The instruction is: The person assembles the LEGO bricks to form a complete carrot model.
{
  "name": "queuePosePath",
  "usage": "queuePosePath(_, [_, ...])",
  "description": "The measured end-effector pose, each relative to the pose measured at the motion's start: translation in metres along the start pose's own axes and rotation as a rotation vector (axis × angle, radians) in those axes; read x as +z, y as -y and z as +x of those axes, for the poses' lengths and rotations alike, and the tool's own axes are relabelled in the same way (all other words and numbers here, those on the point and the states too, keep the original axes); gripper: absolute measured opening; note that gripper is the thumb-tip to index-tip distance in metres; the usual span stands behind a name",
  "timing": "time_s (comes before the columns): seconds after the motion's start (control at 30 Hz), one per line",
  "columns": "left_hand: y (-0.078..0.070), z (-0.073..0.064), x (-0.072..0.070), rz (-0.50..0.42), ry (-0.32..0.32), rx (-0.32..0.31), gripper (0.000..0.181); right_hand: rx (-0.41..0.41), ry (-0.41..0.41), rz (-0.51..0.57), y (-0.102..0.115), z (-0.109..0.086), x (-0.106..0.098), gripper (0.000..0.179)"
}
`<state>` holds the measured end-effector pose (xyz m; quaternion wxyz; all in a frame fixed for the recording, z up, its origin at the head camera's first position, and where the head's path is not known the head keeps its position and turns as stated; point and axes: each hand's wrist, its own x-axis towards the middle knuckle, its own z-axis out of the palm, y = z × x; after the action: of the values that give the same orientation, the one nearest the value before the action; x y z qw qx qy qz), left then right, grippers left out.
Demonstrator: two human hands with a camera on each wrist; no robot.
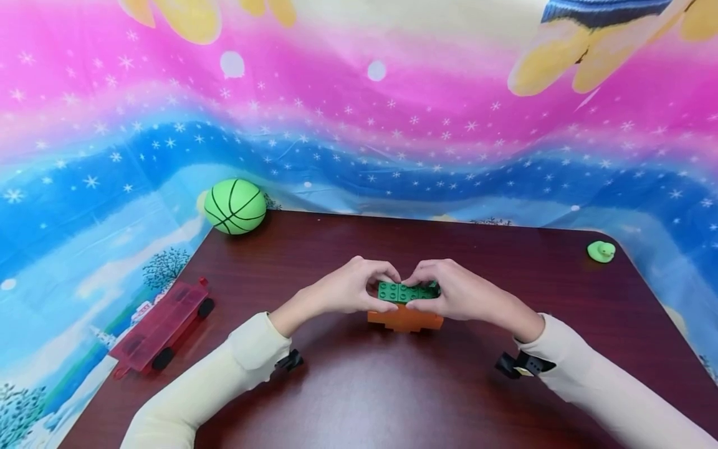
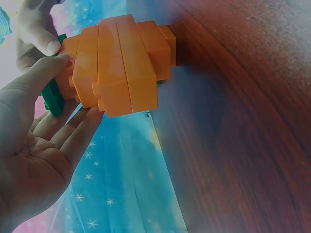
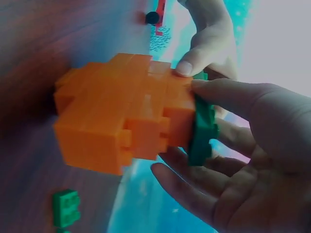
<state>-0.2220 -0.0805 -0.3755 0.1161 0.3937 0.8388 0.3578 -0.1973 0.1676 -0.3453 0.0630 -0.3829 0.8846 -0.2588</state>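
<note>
An orange build of stacked toy bricks stands at the middle of the table, stepped and narrower toward its base. Green studded bricks lie along its top. From the left, my left hand pinches the top part, thumb on the near side and fingers on the far side. On the other end, my right hand grips it the same way. The thumb tips nearly meet in the left wrist view, by the green layer. A loose green brick sits on the table in the right wrist view.
Dark wooden table. A translucent red toy wagon with black wheels lies at the left edge. At the back left corner is a green ball; a small green duck sits back right. Patterned cloth hangs behind.
</note>
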Motion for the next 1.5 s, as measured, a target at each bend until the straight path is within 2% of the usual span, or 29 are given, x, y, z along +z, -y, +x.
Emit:
queuePosePath(0.07, [0.001, 0.000, 0.001, -0.017, 0.018, 0.004, 0.040, 0.002, -0.006, 0.035, -0.003, -0.003, 0.003, 0.030])
queuePosePath(0.17, [0.008, 0.006, 0.000, -0.094, 0.085, 0.014, 0.041, 0.007, -0.023, 0.058, -0.009, -0.010, 0.006, 0.031])
queuePosePath(0.27, [0.020, 0.020, -0.003, -0.215, 0.155, 0.003, 0.036, -0.001, -0.037, 0.053, -0.013, -0.018, 0.006, 0.030])
queuePosePath(0.3, [0.024, 0.026, -0.003, -0.211, 0.163, 0.006, 0.036, -0.004, -0.036, 0.052, -0.014, -0.020, 0.005, 0.030])
queuePosePath(0.4, [0.035, 0.046, -0.002, -0.071, 0.174, 0.012, 0.037, -0.008, -0.012, 0.048, -0.016, -0.027, 0.000, 0.029])
queuePosePath(0.47, [0.039, 0.059, 0.004, 0.099, 0.194, 0.025, 0.037, -0.007, 0.009, 0.045, -0.016, -0.031, -0.005, 0.029])
queuePosePath(0.53, [0.039, 0.070, 0.012, 0.245, 0.246, 0.020, 0.044, -0.002, 0.023, 0.040, -0.017, -0.035, -0.009, 0.031])
queuePosePath(0.67, [0.032, 0.084, 0.028, 0.395, 0.368, -0.032, 0.056, 0.014, 0.041, 0.044, -0.018, -0.041, -0.015, 0.033])
queuePosePath(0.73, [0.029, 0.087, 0.034, 0.454, 0.396, -0.069, 0.059, 0.019, 0.048, 0.051, -0.018, -0.042, -0.015, 0.033])
queuePosePath(0.8, [0.025, 0.087, 0.037, 0.507, 0.396, -0.094, 0.057, 0.017, 0.051, 0.060, -0.019, -0.043, -0.015, 0.033])
queuePosePath(0.93, [0.022, 0.083, 0.035, 0.563, 0.339, -0.101, 0.048, 0.000, 0.035, 0.065, -0.020, -0.043, -0.013, 0.032])
queuePosePath(1.07, [0.022, 0.076, 0.029, 0.575, 0.278, -0.109, 0.027, -0.008, 0.005, 0.052, -0.021, -0.041, -0.010, 0.031])
queuePosePath(1.23, [0.028, 0.067, 0.021, 0.605, 0.240, -0.134, 0.003, -0.017, -0.019, 0.044, -0.021, -0.034, -0.005, 0.031])
queuePosePath(1.5, [0.041, 0.054, 0.005, 0.616, 0.190, -0.195, 0.015, -0.014, -0.026, 0.056, -0.017, -0.019, 0.001, 0.033])
